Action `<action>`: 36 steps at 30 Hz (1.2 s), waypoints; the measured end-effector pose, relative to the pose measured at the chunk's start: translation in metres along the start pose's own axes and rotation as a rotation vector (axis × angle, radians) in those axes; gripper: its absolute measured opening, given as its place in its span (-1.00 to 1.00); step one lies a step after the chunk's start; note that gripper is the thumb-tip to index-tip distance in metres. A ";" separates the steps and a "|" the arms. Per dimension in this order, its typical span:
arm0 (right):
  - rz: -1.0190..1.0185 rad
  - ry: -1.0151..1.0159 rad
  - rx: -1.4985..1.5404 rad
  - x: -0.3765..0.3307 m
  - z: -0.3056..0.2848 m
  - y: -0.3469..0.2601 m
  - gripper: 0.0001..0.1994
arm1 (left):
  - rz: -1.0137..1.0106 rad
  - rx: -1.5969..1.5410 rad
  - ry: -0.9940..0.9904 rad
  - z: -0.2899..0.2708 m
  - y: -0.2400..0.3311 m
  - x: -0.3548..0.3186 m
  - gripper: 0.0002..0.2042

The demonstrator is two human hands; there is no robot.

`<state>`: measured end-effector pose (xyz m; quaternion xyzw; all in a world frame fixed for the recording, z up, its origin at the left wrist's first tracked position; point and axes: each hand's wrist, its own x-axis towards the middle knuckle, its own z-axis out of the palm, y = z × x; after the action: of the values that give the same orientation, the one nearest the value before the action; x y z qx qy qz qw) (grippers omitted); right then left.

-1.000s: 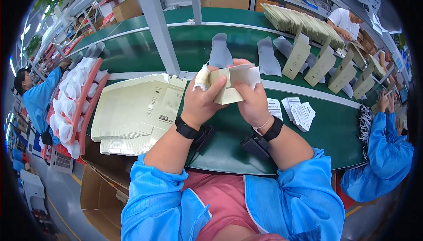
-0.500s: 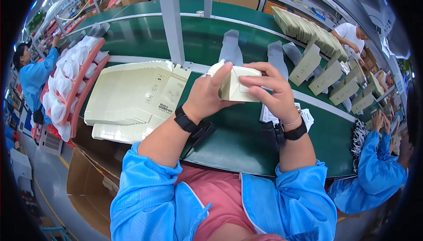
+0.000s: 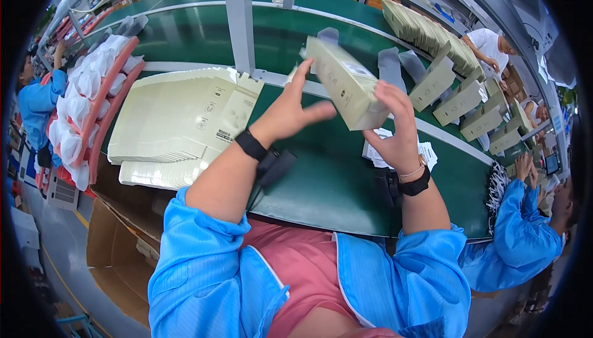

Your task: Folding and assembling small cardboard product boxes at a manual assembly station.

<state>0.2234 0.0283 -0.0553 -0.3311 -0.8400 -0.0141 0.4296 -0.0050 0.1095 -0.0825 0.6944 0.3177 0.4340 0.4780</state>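
Observation:
A pale cream carton [image 3: 346,85], formed into a long box, hangs tilted above the green conveyor belt [image 3: 309,196]. My right hand [image 3: 395,116] grips its near end, thumb below and fingers over the side. Off the carton's left side, my left hand [image 3: 290,109] has its fingers apart and holds nothing; its thumb is smeared by motion. To the left lies a fanned stack of flat cream cartons [image 3: 179,122]. Behind the carton, a grey translucent sleeve [image 3: 328,34] is partly hidden. White printed papers [image 3: 375,148] lie beneath my right hand.
Several formed cartons [image 3: 434,85] stand at the right, near more grey sleeves [image 3: 389,66]. A red tray [image 3: 111,106] of white-wrapped items is at the left. A metal post [image 3: 239,23] rises beyond the flat stack. An open cardboard box [image 3: 117,239] sits lower left. Co-workers flank both sides.
The carton has swung from end-on to lying lengthwise, tilted away from me. My left hand has let go and moved left; my right hand has kept hold.

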 end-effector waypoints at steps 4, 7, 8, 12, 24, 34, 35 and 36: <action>-0.146 -0.163 -0.098 -0.021 0.002 0.001 -0.25 | -0.262 -0.343 -0.098 0.008 -0.010 0.001 -0.04; -0.070 -0.428 -0.086 -0.033 -0.002 -0.004 -0.25 | -0.193 -0.288 -0.098 0.007 -0.010 0.004 -0.05; 0.084 -0.452 -0.086 -0.040 -0.011 0.001 -0.28 | -0.133 -0.221 -0.077 0.006 -0.008 0.003 -0.06; 0.462 -0.536 0.012 -0.066 -0.038 0.037 -0.39 | -0.059 -0.102 -0.054 0.006 -0.002 0.004 -0.08; 0.342 -0.588 -0.018 -0.057 -0.049 0.054 -0.77 | -0.071 -0.064 -0.069 0.005 -0.004 0.006 -0.14; 0.146 0.159 -0.033 0.034 -0.037 0.030 -0.88 | -0.012 0.083 -0.197 0.006 0.006 0.004 -0.04; 0.337 -0.078 0.110 0.039 -0.029 0.027 -0.87 | 0.013 0.099 -0.194 0.007 0.004 0.003 -0.05; 0.331 -0.079 0.112 0.044 -0.023 0.024 -0.87 | 0.038 0.113 -0.189 0.009 0.002 0.001 -0.07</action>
<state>0.2351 0.0640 -0.0153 -0.4409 -0.7897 0.1165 0.4105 0.0041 0.1062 -0.0815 0.7640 0.2820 0.3568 0.4577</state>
